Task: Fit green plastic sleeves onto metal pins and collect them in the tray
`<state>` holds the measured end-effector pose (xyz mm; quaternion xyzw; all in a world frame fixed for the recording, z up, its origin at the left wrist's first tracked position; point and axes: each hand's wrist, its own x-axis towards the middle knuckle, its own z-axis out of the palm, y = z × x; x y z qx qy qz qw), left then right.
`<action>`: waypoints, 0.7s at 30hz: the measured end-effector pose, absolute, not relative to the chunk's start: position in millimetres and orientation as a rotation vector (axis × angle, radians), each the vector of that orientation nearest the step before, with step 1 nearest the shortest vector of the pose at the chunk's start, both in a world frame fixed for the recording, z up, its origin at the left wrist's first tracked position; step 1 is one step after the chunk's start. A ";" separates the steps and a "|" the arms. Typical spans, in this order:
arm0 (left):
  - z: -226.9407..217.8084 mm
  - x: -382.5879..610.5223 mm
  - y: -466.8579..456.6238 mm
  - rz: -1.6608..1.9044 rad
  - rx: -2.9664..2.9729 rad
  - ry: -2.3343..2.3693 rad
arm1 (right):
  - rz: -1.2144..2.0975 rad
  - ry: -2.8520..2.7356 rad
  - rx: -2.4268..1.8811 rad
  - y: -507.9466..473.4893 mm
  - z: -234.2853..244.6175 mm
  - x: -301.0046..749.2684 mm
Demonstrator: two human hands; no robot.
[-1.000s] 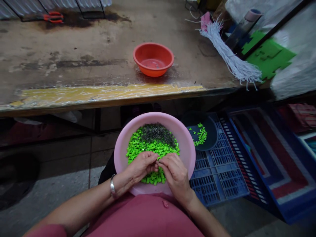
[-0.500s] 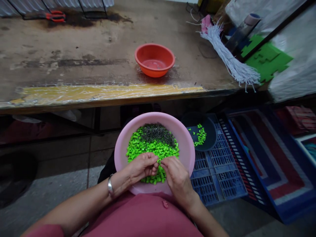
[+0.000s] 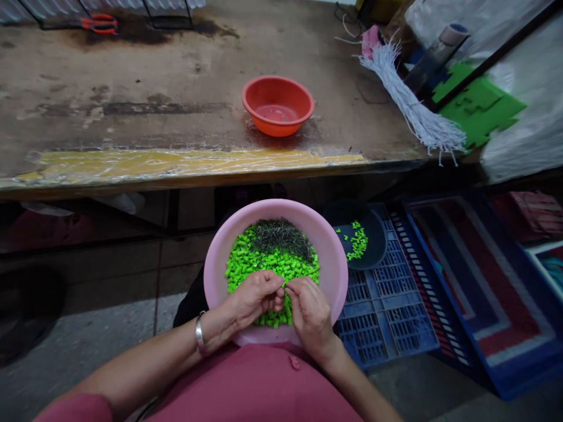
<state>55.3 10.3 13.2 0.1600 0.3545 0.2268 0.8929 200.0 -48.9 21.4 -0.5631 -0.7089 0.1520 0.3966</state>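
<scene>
A pink basin [image 3: 214,258] rests at my lap, holding many small bright-green plastic pieces [image 3: 241,258]. On top of these, toward the far side, lies a heap of thin dark metal pins [image 3: 281,235]. My left hand [image 3: 259,296] is closed over the near part of the basin, with what looks like one green piece pinched at thumb and fingertip. Fingertips almost meeting it, my right hand [image 3: 311,313] is also closed in a pinch. A dark speck shows there, too small to make out.
An orange-red bowl [image 3: 278,105] stands on the worn wooden table [image 3: 176,70]. Right of the basin, a dark bowl [image 3: 376,246] with some green pieces sits on a blue crate [image 3: 373,334]. Pliers [image 3: 100,23], a bundle of white cords [image 3: 409,105] and a striped mat [image 3: 497,293] lie around.
Both hands stay nearly in place, fingertips together over the basin. My right hand has turned slightly, and the view has shifted a little.
</scene>
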 end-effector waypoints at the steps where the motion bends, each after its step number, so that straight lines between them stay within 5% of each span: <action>1: 14.2 56.2 9.9 0.476 0.345 0.752 | 0.374 -1.800 -1.427 -48.7 20.4 200.0; 13: 31.1 69.6 9.1 0.715 0.756 0.979 | 0.353 -1.684 -1.506 -43.1 23.6 197.6; 21: 41.2 56.2 13.0 0.694 1.108 0.990 | 0.685 -1.650 -1.393 -45.4 32.7 206.0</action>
